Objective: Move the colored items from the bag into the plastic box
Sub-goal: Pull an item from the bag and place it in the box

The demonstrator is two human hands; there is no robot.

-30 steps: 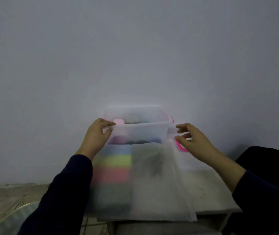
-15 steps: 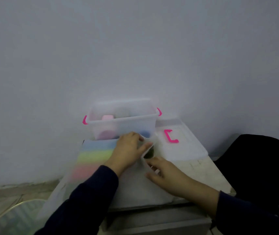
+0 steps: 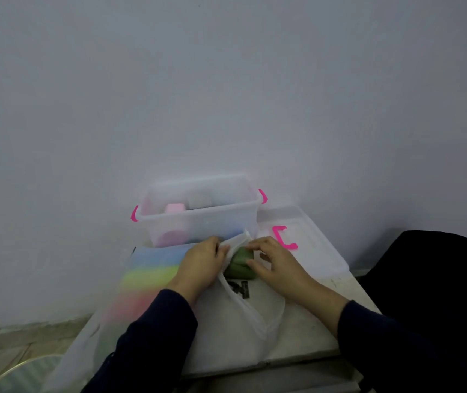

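Now: left hand fingers pinching bag mouth edge; right hand fingers closing on green item. Hold mouth wide, lift clear toward plastic box at 12 o'clock.

- Two bare hands: left hand, right hand, no rings, watch or gloves visible.
- Long dark navy sleeves on both arms, plain and unmarked, ending at the wrists.
- Sleeve fabric smooth, slightly bunched at the near end of each forearm.
- Cuffs plain, without visible buttons or stripes.
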